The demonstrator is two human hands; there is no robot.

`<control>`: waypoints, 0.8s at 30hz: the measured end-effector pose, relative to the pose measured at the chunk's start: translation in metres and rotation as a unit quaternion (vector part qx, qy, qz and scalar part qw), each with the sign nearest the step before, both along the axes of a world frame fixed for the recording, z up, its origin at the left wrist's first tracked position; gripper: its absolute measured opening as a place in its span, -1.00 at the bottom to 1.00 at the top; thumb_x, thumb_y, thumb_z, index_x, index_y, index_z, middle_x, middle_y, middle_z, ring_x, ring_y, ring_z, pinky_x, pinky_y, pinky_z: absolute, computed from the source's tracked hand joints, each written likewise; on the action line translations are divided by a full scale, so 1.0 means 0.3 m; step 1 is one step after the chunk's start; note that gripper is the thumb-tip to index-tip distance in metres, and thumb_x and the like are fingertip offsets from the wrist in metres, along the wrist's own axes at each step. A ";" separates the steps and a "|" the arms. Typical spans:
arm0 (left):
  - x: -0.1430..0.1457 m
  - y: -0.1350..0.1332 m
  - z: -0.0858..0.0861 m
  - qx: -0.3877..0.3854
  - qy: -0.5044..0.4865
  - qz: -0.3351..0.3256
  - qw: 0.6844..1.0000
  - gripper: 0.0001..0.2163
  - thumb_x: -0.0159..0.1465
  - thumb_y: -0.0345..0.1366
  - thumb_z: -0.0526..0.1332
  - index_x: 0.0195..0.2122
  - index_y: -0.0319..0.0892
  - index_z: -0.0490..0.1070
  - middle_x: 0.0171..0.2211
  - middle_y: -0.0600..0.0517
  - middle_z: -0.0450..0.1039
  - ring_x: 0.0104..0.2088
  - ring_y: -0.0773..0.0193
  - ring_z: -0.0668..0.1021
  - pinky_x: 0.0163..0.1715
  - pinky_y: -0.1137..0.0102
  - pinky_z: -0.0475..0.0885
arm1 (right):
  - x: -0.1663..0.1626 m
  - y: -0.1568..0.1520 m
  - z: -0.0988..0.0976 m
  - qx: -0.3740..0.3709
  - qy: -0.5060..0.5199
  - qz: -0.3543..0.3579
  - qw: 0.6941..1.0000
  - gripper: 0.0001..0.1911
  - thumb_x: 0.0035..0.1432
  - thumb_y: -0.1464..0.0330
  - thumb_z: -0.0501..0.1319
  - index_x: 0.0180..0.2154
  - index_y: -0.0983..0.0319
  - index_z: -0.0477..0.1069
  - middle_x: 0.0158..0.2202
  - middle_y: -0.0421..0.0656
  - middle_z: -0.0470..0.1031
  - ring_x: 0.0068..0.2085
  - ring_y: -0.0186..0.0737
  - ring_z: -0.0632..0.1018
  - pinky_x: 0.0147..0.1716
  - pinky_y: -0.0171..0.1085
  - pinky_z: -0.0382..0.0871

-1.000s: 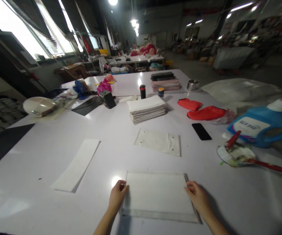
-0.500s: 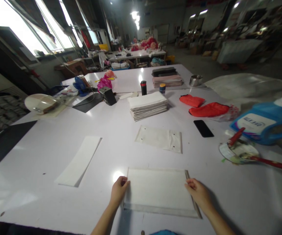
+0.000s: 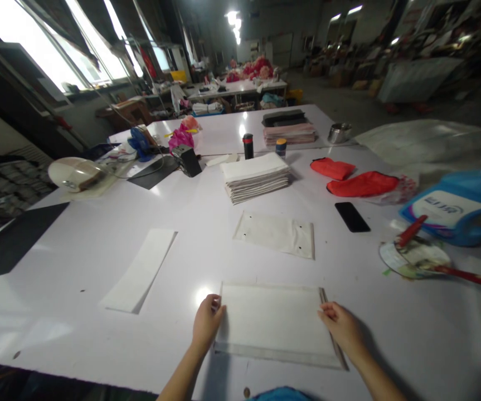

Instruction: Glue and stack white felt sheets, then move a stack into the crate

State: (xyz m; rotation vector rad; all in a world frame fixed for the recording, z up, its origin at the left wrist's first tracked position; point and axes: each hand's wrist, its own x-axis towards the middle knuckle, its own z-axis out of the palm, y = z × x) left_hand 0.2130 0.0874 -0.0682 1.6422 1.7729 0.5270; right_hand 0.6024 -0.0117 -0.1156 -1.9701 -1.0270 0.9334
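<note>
A white rectangular fabric sheet (image 3: 273, 320) lies flat near the front edge of the white table (image 3: 190, 223). My left hand (image 3: 207, 326) grips its left edge with curled fingers. At the right edge my right hand (image 3: 340, 328) rests, fingers bent over the sheet and a thin strip (image 3: 333, 334) that runs along that side. A cream piece with small dark holes (image 3: 274, 234) lies just beyond the sheet. To the left lies a long white strip (image 3: 140, 270).
A stack of folded white cloth (image 3: 254, 177) sits mid-table, red pieces (image 3: 359, 184) and a black phone (image 3: 351, 216) to the right. A blue jug (image 3: 457, 209) and a plate with red-handled brushes (image 3: 416, 256) stand at far right. A black sheet (image 3: 10, 242) lies left.
The view has tilted slightly, and the table's front edge now shows. Both hands stay on the sheet's two side edges, hardly moved.
</note>
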 end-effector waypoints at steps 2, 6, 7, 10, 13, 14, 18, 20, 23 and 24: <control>0.026 -0.012 0.007 0.091 0.044 -0.044 0.994 -0.68 0.19 -0.23 0.16 -0.05 -0.24 0.36 -0.19 -0.12 0.43 -0.17 0.09 0.48 -0.10 0.19 0.37 | -0.002 0.000 0.003 -0.001 -0.008 -0.001 1.000 -0.60 -0.09 0.00 0.09 -0.33 0.16 0.35 -0.43 -0.16 0.50 -0.40 -0.11 0.51 -0.37 -0.19 0.36; 0.142 -0.044 0.015 0.195 0.112 -0.191 0.955 -0.66 0.28 -0.27 0.11 0.07 -0.19 0.34 -0.01 -0.18 0.36 0.01 0.06 0.42 0.04 0.14 0.35 | -0.005 0.001 0.001 -0.003 -0.020 -0.002 1.000 -0.60 -0.08 0.01 0.07 -0.32 0.15 0.35 -0.41 -0.16 0.51 -0.38 -0.12 0.52 -0.35 -0.19 0.37; 0.177 -0.051 0.014 0.200 0.127 -0.232 0.944 -0.64 0.30 -0.27 0.10 0.12 -0.17 0.31 0.05 -0.18 0.34 0.06 0.05 0.39 0.06 0.14 0.34 | -0.007 0.000 -0.002 -0.004 -0.023 0.000 1.000 -0.60 -0.07 0.01 0.06 -0.31 0.15 0.35 -0.41 -0.16 0.51 -0.37 -0.12 0.53 -0.34 -0.20 0.37; 0.265 -0.067 0.001 0.198 0.174 -0.319 0.910 -0.51 0.33 -0.13 0.08 0.28 -0.05 0.14 0.28 -0.15 0.12 0.26 -0.05 0.20 0.17 0.06 0.23 | -0.009 -0.001 -0.020 -0.009 -0.036 0.007 0.999 -0.60 -0.03 0.01 0.04 -0.30 0.15 0.33 -0.40 -0.16 0.51 -0.36 -0.13 0.53 -0.34 -0.21 0.38; 0.299 -0.073 -0.019 0.171 0.193 -0.349 0.901 -0.40 0.34 0.04 0.00 0.36 0.03 -0.07 0.38 -0.09 -0.17 0.35 -0.09 0.00 0.26 0.00 0.07 | -0.004 -0.001 -0.029 -0.013 -0.059 0.023 0.998 -0.61 0.00 0.02 0.01 -0.30 0.16 0.31 -0.42 -0.15 0.49 -0.39 -0.13 0.52 -0.37 -0.21 0.38; 0.300 -0.074 -0.024 0.159 0.193 -0.351 0.903 -0.39 0.34 0.06 -0.03 0.37 0.05 -0.12 0.38 -0.07 -0.22 0.36 -0.07 -0.03 0.27 0.00 0.03 | 0.000 0.000 -0.025 -0.013 -0.071 0.029 0.997 -0.61 0.01 0.03 -0.01 -0.29 0.17 0.31 -0.43 -0.13 0.49 -0.40 -0.13 0.52 -0.38 -0.21 0.38; 0.290 -0.075 -0.021 0.124 0.185 -0.354 0.909 -0.38 0.35 0.09 -0.07 0.37 0.09 -0.21 0.39 -0.03 -0.33 0.37 -0.05 -0.11 0.30 0.00 -0.06 | -0.003 0.014 0.026 0.001 -0.159 0.056 0.986 -0.65 0.00 0.11 -0.01 -0.35 0.22 0.36 -0.39 0.00 0.42 -0.34 0.02 0.47 -0.27 -0.06 0.35; 0.288 -0.075 -0.009 0.114 0.175 -0.357 0.911 -0.38 0.35 0.09 -0.07 0.37 0.09 -0.20 0.38 -0.02 -0.34 0.37 -0.05 -0.12 0.31 -0.02 -0.08 | -0.044 0.031 0.059 0.029 -0.251 0.068 0.965 -0.63 0.05 0.18 -0.02 -0.30 0.27 0.43 -0.28 0.08 0.41 -0.23 0.13 0.44 -0.17 0.04 0.29; 0.292 -0.075 0.007 0.106 0.158 -0.356 0.915 -0.39 0.34 0.09 -0.05 0.37 0.08 -0.16 0.38 -0.03 -0.33 0.37 -0.07 -0.12 0.30 -0.05 -0.08 | -0.178 0.063 0.084 0.125 -0.394 0.131 0.901 -0.56 0.23 0.26 -0.08 -0.07 0.31 0.44 -0.01 0.09 0.38 0.00 0.18 0.37 -0.08 0.07 0.25; 0.295 -0.075 0.011 0.107 0.154 -0.353 0.917 -0.39 0.34 0.08 -0.05 0.37 0.07 -0.15 0.38 -0.03 -0.32 0.36 -0.07 -0.11 0.30 -0.06 -0.08 | -0.232 0.075 0.082 0.162 -0.419 0.169 0.878 -0.56 0.27 0.28 -0.08 0.01 0.31 0.40 0.08 0.05 0.34 0.09 0.15 0.32 -0.03 0.05 0.24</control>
